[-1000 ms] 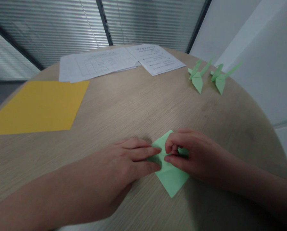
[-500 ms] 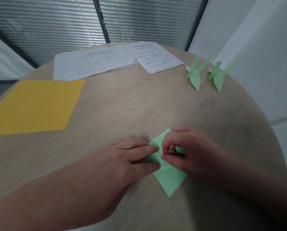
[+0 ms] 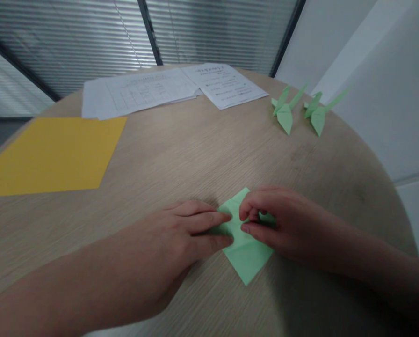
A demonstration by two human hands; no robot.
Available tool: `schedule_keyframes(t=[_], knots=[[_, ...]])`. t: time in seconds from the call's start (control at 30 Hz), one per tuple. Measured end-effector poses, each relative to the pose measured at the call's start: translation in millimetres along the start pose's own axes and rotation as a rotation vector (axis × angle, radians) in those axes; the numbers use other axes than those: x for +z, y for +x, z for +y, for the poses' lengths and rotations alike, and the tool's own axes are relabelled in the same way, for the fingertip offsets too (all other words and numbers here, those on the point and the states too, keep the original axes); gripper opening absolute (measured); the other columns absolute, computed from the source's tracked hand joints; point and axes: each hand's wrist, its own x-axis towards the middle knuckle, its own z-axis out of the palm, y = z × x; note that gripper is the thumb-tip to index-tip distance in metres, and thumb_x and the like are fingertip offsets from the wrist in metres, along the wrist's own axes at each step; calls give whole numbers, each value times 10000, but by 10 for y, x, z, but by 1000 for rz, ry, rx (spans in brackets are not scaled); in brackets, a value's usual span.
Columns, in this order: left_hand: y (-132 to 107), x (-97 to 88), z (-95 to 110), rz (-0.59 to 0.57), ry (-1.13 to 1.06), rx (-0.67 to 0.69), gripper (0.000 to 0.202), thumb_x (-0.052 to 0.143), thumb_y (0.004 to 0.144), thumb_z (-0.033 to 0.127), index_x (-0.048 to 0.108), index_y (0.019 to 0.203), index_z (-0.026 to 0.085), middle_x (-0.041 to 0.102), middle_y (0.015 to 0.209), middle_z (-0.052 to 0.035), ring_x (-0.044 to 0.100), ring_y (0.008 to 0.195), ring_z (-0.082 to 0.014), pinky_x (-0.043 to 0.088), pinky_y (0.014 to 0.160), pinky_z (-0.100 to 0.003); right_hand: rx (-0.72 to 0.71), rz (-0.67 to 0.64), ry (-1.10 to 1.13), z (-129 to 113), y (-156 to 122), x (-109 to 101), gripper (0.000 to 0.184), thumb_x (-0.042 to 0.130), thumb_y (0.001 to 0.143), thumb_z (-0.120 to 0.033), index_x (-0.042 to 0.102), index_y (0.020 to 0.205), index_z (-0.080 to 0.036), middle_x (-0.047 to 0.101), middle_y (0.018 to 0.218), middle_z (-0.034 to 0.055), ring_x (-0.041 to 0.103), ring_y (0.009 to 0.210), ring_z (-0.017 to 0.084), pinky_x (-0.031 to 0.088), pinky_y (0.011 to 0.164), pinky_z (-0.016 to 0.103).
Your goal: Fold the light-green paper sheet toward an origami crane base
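A small folded sheet of green paper [image 3: 246, 267] lies on the wooden table with one corner pointing towards me. Crease lines cross it. My left hand [image 3: 184, 238] rests over its left corner, fingers and thumb stretched out and their tips on the paper. Over the right half is my right hand [image 3: 276, 217], its fingers curled in and the thumb near the bent index finger. Whether the curled fingers hold anything is hidden. The paper's right corner is partly covered by that hand.
Two green paper cranes [image 3: 285, 112] stand at the far right of the round table [image 3: 181, 159]. Printed white sheets [image 3: 142, 91] lie along the back edge. A yellow sheet [image 3: 55, 154] is at the left. Behind the table hang window blinds [image 3: 223, 32].
My right hand has shifted slightly to the right over the green paper. My left hand keeps its place. The view has tilted a little.
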Motion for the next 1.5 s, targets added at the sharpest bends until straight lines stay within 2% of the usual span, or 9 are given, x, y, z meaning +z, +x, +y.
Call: schedule_keyframes(t=[0.23,0.37,0.53,0.7,1.1,1.4,1.5], knots=[[1,27,-2,38,9,-2,675,528,813,13,609,1418,303,613,1498,-12,550,1391,-247,438,1189,-414,77,-156,-6,117,-80,-214,140,701,802,-122,680,891,-228,665,727,-29,575,626,126,385,598,254],[16,36,4,59,14,-1,617,532,843,24,629,1391,290,626,1481,-16,553,1389,-236,400,1221,-427,132,-259,-40,100,-78,-290,102,680,824,-126,696,873,-214,670,740,-24,575,641,124,381,610,251],[6,43,1,57,29,0,599,540,859,49,615,1408,276,612,1498,-20,546,1397,-233,389,1233,-429,131,-251,-52,84,-66,-275,77,681,844,-148,699,862,-221,669,736,-29,565,655,124,364,618,256],[-13,55,7,38,65,-11,580,550,892,83,603,1421,316,581,1531,21,521,1417,-216,383,1240,-414,105,-237,-52,83,-77,-272,101,640,878,-133,676,833,-216,664,744,-29,555,666,123,347,619,264],[21,76,77,83,164,19,545,553,865,100,633,1386,241,652,1457,-13,600,1326,-250,476,1152,-417,170,-251,-97,31,-111,-294,146,690,916,-209,695,770,-197,652,722,-11,549,671,125,360,633,288],[78,97,171,114,279,69,383,494,988,181,672,1328,189,699,1382,-51,636,1231,-267,487,1097,-433,212,-245,-212,18,-94,-243,162,678,897,-225,680,737,-206,665,708,-9,571,669,145,324,620,289],[105,121,210,149,311,73,359,461,1049,266,682,1327,218,718,1353,-18,654,1173,-265,495,1049,-437,200,-246,-233,13,-85,-238,173,666,903,-232,673,732,-205,675,724,-6,585,692,154,320,632,295]])
